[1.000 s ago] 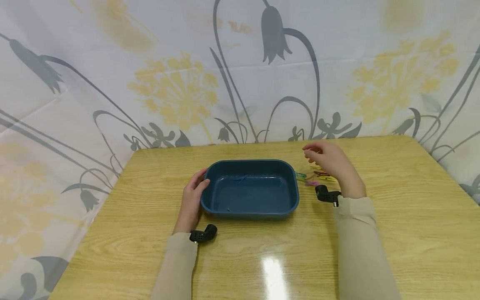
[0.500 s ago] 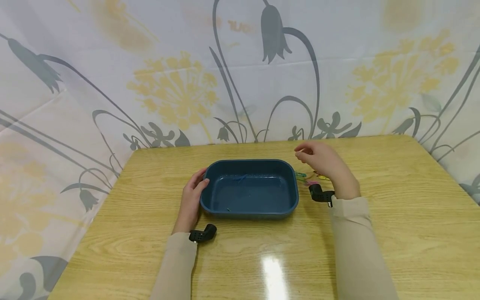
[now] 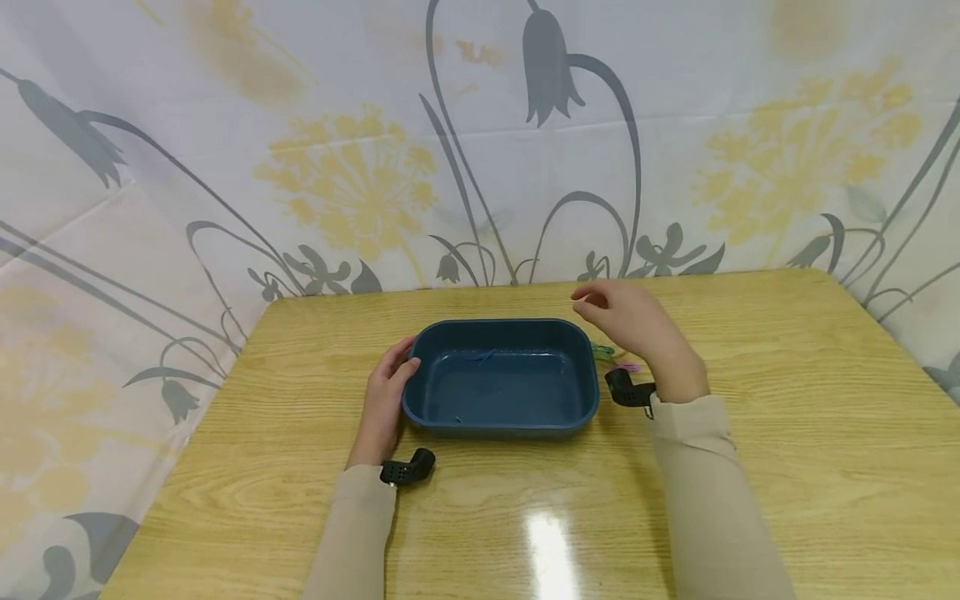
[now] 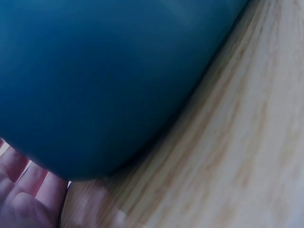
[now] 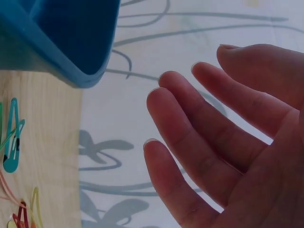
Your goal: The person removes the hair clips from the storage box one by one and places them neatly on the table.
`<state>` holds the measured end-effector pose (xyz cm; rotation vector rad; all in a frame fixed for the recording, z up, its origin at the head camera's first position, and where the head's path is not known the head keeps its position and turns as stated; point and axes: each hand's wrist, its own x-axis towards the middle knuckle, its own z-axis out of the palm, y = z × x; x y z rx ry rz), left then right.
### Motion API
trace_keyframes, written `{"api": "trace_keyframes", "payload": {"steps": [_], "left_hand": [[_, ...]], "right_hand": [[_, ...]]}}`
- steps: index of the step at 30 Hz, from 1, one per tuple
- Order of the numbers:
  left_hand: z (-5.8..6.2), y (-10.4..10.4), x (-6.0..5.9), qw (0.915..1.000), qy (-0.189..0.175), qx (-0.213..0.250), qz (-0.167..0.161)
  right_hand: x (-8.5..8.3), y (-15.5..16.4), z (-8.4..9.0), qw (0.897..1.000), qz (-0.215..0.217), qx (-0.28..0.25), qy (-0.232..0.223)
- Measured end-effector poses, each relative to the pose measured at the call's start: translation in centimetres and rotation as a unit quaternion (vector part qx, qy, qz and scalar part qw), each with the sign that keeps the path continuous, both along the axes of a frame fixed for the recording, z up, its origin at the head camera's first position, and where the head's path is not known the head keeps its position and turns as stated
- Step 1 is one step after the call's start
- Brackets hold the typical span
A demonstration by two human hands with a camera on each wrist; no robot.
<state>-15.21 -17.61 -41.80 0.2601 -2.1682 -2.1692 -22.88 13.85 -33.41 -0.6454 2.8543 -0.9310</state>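
A dark blue tray (image 3: pixel 501 425) sits mid-table, its wall filling the left wrist view (image 4: pixel 104 80). My left hand (image 3: pixel 385 393) holds its left end, thumb at the rim and fingers against the outer wall. A thin blue clip (image 3: pixel 480 357) lies inside near the far wall. My right hand (image 3: pixel 626 321) hovers over the tray's far right corner. Its fingers (image 5: pixel 199 156) are relaxed and spread, and nothing shows between them. Coloured hair clips (image 3: pixel 609 354) lie on the table just right of the tray, partly hidden by the hand; a teal clip (image 5: pixel 12 135) shows below the tray's corner (image 5: pixel 71 47).
The wooden table (image 3: pixel 787 417) meets a flower-patterned curtain (image 3: pixel 480 167) at the back and on both sides. A black camera sits on each wrist (image 3: pixel 405 468), (image 3: pixel 626 389). A small green speck (image 3: pixel 456 419) lies on the tray's floor.
My right hand has moved left, from above the clip pile to the tray's far right corner. The left hand and the tray have stayed put.
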Motion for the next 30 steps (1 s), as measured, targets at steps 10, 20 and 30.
{"api": "trace_keyframes", "payload": {"steps": [10,20,30], "left_hand": [[0.0,-0.1,0.0,1.0,-0.003,0.005,0.003],[0.1,-0.2,0.0,1.0,-0.007,-0.003,0.001],[0.1,-0.1,0.0,1.0,-0.002,0.008,0.005]], "right_hand": [[0.1,-1.4,0.0,0.999,-0.027,-0.006,0.042],[0.2,-3.0,-0.6,0.996,-0.033,-0.046,0.072],[-0.5,-4.5,-0.4,0.998,-0.021,-0.052,0.027]]}}
